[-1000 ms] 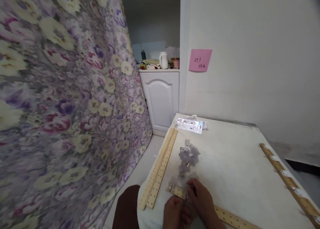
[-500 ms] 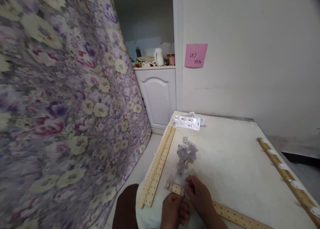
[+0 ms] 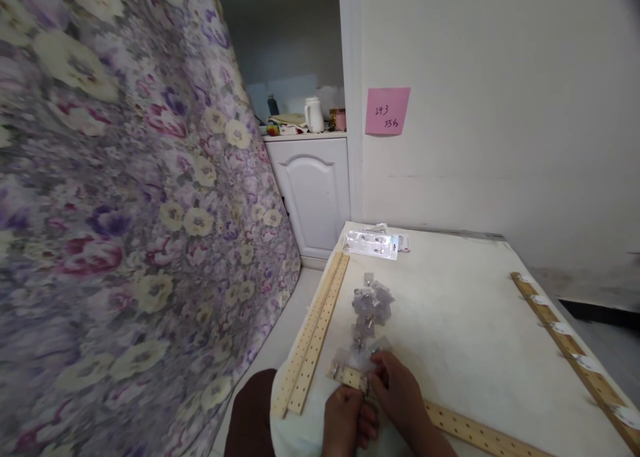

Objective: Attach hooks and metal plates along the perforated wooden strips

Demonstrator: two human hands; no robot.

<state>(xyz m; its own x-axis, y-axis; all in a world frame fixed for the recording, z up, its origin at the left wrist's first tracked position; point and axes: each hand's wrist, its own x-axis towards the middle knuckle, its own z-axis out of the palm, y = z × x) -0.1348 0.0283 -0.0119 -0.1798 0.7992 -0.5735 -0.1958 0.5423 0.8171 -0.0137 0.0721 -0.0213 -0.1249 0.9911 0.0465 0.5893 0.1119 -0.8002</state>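
Note:
Low in the head view, a perforated wooden strip (image 3: 465, 428) runs under both my hands. Small clear square pieces with metal fittings sit on its left end (image 3: 345, 375). My left hand (image 3: 346, 417) is closed at the strip's near edge, its fingers curled under and partly hidden. My right hand (image 3: 400, 390) is pinched just above the strip; what its fingertips hold, if anything, is not plain. Just beyond those fingertips is a clear square piece (image 3: 383, 345). Further off lies a loose pile of clear pieces with metal fittings (image 3: 370, 307).
Two perforated wooden strips (image 3: 320, 330) lie along the table's left edge. Clear plastic packaging (image 3: 370, 244) is at the back. On the right, another wooden strip (image 3: 563, 342) carries several white round pieces. A floral curtain (image 3: 150, 210) hangs at left.
The view has shifted very slightly. Both hands keep nearly the same pose over the strip, and the pile looks unchanged.

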